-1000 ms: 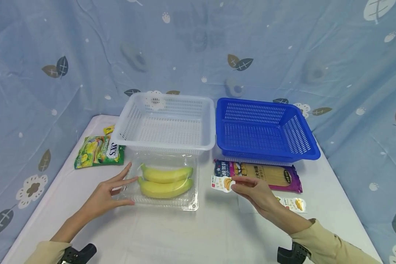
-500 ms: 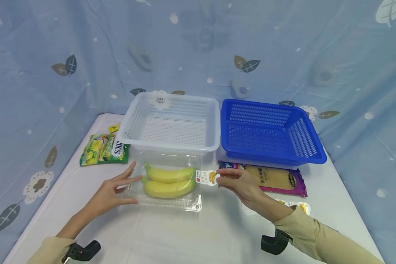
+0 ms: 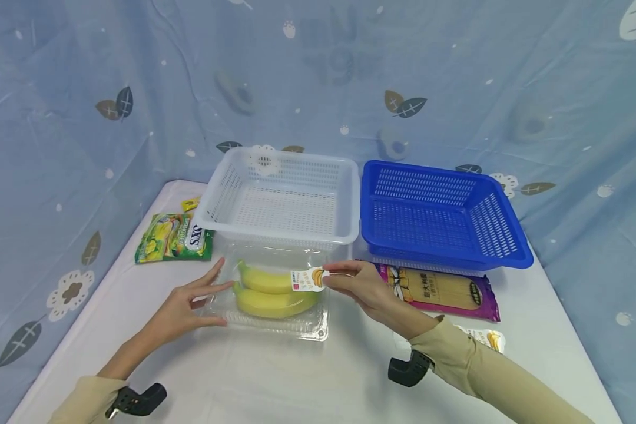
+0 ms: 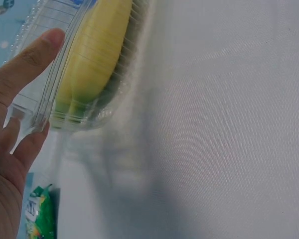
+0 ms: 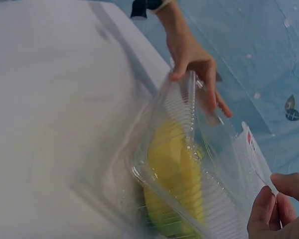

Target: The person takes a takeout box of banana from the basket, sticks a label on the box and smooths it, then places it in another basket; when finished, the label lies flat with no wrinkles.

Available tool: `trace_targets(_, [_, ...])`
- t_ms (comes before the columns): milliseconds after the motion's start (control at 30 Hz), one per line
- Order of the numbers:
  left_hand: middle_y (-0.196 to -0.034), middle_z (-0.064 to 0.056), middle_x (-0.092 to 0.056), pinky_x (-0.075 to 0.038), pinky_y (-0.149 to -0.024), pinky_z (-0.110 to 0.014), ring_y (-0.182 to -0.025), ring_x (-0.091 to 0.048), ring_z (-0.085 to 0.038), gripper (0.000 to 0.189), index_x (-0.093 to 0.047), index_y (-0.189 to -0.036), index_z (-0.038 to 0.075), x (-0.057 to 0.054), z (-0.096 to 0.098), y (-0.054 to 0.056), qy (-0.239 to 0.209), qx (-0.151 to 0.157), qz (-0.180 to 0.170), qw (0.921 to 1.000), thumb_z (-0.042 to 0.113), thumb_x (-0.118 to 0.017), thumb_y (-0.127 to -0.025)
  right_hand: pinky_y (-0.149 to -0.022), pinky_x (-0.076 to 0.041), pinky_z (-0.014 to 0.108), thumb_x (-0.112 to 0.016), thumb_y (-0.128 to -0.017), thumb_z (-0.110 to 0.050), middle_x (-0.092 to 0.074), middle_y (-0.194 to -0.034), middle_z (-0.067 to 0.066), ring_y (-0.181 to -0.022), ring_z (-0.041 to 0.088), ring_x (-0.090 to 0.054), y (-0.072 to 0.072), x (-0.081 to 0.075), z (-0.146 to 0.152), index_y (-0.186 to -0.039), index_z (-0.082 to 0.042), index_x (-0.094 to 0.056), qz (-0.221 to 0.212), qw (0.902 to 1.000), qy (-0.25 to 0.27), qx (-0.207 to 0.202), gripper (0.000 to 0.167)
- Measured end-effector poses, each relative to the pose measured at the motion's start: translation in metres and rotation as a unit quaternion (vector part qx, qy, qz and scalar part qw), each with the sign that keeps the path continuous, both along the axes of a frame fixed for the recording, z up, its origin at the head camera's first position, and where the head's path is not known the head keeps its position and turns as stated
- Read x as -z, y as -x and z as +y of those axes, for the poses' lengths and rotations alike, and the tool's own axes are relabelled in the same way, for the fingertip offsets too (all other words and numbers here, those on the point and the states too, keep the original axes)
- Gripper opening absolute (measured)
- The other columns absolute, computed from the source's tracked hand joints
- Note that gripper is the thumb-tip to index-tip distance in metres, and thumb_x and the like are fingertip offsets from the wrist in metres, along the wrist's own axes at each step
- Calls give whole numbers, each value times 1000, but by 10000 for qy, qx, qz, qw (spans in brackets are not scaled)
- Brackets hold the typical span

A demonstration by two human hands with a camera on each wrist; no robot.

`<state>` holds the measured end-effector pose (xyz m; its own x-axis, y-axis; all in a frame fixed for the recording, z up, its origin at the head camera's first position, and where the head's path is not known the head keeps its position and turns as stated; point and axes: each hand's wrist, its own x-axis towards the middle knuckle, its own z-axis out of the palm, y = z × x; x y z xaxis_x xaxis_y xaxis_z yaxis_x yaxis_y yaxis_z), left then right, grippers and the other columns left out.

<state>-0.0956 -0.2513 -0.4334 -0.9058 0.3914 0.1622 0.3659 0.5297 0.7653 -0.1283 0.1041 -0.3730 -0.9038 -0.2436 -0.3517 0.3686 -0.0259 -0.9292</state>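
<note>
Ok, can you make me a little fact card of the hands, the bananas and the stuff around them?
Left hand: holds the left end of the clear box
Right hand: pinches a banana label
Label touching box: can't tell
In the box: two bananas
Behind it: white basket, with a blue basket to its right
Left side: green packet, partly hidden by the white basket
Right side: pasta packet; second label, partly hidden by the right sleeve

Bananas (image 3: 275, 305) in box (image 3: 297, 334) before left basket (image 3: 275, 234), pasta packet (image 3: 442, 291) before right basket (image 3: 429, 250)
</note>
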Motion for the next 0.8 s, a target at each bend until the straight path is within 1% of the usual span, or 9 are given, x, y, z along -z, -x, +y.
trace_targets(33, [-157,-6,-23,-53,-83,-42,-132,-35,-43,71,-62,-128,6,0,0,0,5,8,-4,10000,28,-87,-65,-94,-50,38,-69,-83,5,-69,-100,9,-88,13,-65,2,1,-2,-116,14,-59,34,10000,17,-31,36])
trace_targets(100, [-157,-7,-23,-53,-83,-42,-130,-35,-45,71,-62,-128,6,-1,0,0,-10,19,-2,10000,29,-87,-65,-91,-52,34,-70,-82,5,-69,-100,9,-88,13,-65,7,2,-7,-116,13,-60,69,9999,-37,-99,36])
trace_targets(200, [-157,-7,-23,-52,-84,-43,-131,-34,-45,71,-62,-128,7,-2,1,0,-28,14,-41,10000,29,-86,-65,-89,-53,30,-72,-81,3,-70,-102,10,-90,13,-64,14,3,-13,-114,10,-63,175,9991,-216,-325,35])
trace_targets(267, [-157,-7,-23,-52,-84,-43,-132,-33,-45,71,-62,-128,7,-2,1,0,-33,6,-59,10000,30,-86,-65,-91,-52,30,-72,-82,1,-69,-105,10,-93,13,-64,20,4,-15,-114,7,-64,286,9976,-312,-548,34])
trace_targets(367, [-157,-6,-22,-52,-84,-43,-132,-33,-45,71,-62,-128,8,-2,1,0,-7,-19,-83,10000,30,-86,-65,-94,-50,31,-73,-82,-1,-69,-109,10,-97,14,-63,30,6,-18,-115,5,-65,566,9936,-362,-908,34])
trace_targets(467, [-157,-7,-23,-52,-84,-44,-132,-34,-45,72,-62,-128,7,-2,1,0,50,-55,-98,9999,29,-87,-64,-92,-50,29,-73,-81,-2,-69,-109,9,-98,14,-63,41,7,-21,-114,4,-65,914,9874,-405,-1226,34])
trace_targets(567, [-157,-7,-23,-52,-84,-43,-132,-35,-45,72,-62,-127,7,-1,1,0,99,-84,-117,9998,29,-87,-64,-87,-52,27,-74,-80,-2,-70,-104,8,-94,14,-64,52,8,-22,-112,3,-67,1218,9783,-490,-1601,33])
trace_targets(633, [-157,-6,-23,-52,-85,-44,-132,-34,-45,72,-62,-127,7,-1,2,0,101,-94,-125,9998,29,-87,-64,-85,-52,26,-75,-80,-3,-70,-101,6,-92,14,-65,60,8,-23,-110,2,-68,1393,9706,-528,-1893,31])
trace_targets(800, [-158,-5,-23,-52,-85,-44,-133,-34,-44,72,-62,-127,6,-2,2,0,77,-104,-132,9998,29,-87,-64,-91,-50,31,-74,-80,1,-69,-105,8,-93,17,-64,76,7,-26,-107,4,-68,1966,9401,-466,-2747,28])
